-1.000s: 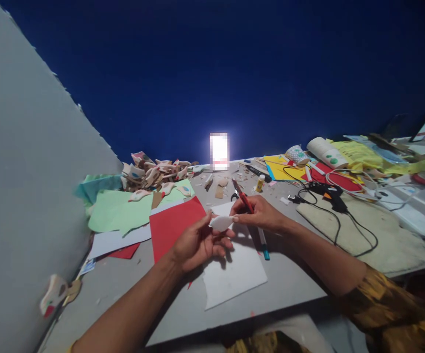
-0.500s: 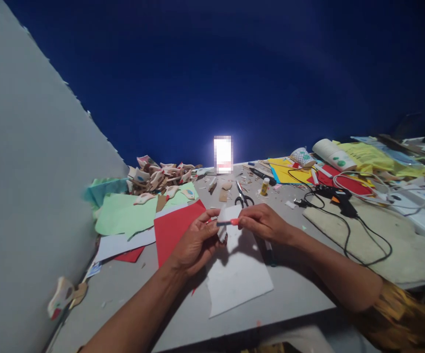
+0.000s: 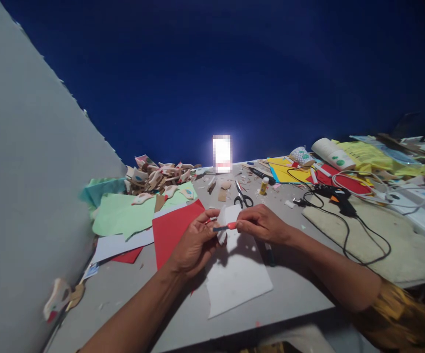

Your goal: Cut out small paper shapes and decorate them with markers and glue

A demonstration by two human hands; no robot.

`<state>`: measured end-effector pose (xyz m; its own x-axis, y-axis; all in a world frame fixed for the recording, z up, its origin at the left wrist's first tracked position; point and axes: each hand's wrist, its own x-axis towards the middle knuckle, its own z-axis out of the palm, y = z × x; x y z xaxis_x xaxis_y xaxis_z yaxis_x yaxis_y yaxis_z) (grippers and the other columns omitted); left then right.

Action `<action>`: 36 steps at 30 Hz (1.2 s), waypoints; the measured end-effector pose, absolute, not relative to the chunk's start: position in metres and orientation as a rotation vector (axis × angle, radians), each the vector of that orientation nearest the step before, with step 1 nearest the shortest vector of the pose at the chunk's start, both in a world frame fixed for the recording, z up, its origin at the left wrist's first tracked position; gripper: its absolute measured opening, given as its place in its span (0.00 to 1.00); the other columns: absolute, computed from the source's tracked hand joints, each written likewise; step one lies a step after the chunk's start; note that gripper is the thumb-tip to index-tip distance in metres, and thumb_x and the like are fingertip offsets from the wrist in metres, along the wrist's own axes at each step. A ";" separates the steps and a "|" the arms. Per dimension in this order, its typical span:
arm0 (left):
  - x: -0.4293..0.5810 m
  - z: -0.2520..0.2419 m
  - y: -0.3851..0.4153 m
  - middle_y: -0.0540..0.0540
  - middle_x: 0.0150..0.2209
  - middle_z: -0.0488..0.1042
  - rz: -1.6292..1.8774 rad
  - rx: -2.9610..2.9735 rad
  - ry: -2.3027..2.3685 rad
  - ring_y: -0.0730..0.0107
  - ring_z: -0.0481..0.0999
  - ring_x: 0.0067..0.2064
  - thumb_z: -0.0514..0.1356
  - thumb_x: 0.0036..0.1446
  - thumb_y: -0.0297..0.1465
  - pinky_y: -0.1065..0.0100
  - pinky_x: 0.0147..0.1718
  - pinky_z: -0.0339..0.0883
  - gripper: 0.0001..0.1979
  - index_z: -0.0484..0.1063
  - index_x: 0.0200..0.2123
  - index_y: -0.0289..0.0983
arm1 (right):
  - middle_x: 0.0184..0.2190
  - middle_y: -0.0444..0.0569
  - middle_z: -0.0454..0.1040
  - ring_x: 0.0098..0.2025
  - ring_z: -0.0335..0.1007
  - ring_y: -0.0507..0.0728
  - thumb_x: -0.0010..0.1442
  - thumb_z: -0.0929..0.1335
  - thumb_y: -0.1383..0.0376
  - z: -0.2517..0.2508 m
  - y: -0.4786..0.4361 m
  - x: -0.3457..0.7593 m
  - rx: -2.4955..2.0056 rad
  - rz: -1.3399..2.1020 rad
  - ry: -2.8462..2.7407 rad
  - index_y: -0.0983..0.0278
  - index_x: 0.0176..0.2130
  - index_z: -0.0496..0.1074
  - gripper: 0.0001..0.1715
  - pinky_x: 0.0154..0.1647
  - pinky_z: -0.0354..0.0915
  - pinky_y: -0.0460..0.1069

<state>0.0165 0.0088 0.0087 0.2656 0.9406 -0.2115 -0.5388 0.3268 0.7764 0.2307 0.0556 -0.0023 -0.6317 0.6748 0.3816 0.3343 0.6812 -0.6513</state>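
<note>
My left hand [image 3: 196, 242] has its fingers closed around a small white piece [image 3: 222, 237], partly hidden by thumb and fingers. From the right, my right hand [image 3: 261, 224] pinches a slim red-handled tool [image 3: 231, 225] with a flat dark blade; its exact kind is unclear. The blade crosses in front of the white piece, close to my left thumb. Beneath both hands lies a white sheet [image 3: 239, 284]. A red sheet [image 3: 173, 225] is left of it, and black-handled scissors [image 3: 243, 200] lie just beyond.
Cut-out bird-like pieces [image 3: 157, 176] are heaped at the back left, near green sheets [image 3: 124, 213]. A glue stick [image 3: 264, 186] stands behind my right hand. To the right, a black glue gun [image 3: 339, 198] and its looped cord rest on a pale cloth [image 3: 388, 245]. Scraps litter the table.
The red-handled tool has shifted slightly left and down across the white piece, with my right hand moving along. My left hand stays almost in place.
</note>
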 end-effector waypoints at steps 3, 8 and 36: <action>0.016 0.011 0.008 0.46 0.30 0.79 1.080 0.641 0.758 0.72 0.77 0.27 0.71 0.48 0.19 0.73 0.28 0.74 0.22 0.73 0.46 0.35 | 0.20 0.41 0.63 0.24 0.58 0.49 0.71 0.63 0.52 -0.002 0.058 0.233 -0.783 0.728 -2.260 0.65 0.25 0.69 0.28 0.28 0.53 0.46; 0.014 0.012 0.007 0.44 0.31 0.79 1.076 0.634 0.756 0.71 0.78 0.28 0.69 0.52 0.19 0.72 0.30 0.75 0.18 0.73 0.46 0.34 | 0.21 0.42 0.67 0.25 0.62 0.50 0.71 0.63 0.51 -0.002 0.060 0.235 -0.821 0.754 -2.256 0.64 0.26 0.72 0.28 0.29 0.55 0.46; 0.016 0.010 0.006 0.47 0.29 0.77 1.065 0.626 0.684 0.73 0.75 0.26 0.71 0.53 0.23 0.73 0.28 0.74 0.18 0.73 0.47 0.34 | 0.22 0.43 0.68 0.26 0.61 0.52 0.68 0.64 0.47 0.002 0.058 0.233 -0.898 0.903 -1.968 0.64 0.29 0.76 0.28 0.30 0.55 0.47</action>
